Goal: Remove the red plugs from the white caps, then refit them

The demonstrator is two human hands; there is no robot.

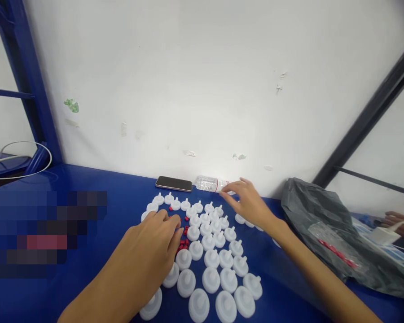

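Many white round plastic caps with a short spout (211,259) stand in loose rows on the blue table (128,188). Small red plastic pieces (182,244) lie among the rows, on their left side. Over those pieces my left hand (155,246) is closed, its fingers curled down; whatever its fingertips hold is hidden. My right hand (247,202) hovers beyond the right rows, close to a clear bottle (207,183). Its thumb and index finger are brought together in a pinch, and I cannot make out anything between them. A few more caps (239,219) sit partly behind that hand.
A phone (174,183) lies by the wall, left of the bottle. At right is a grey plastic bag (299,206) with a clear bag of red pieces (336,251) on it. Another person's hand (397,224) shows at the far right. Blue posts (37,80) frame the left.
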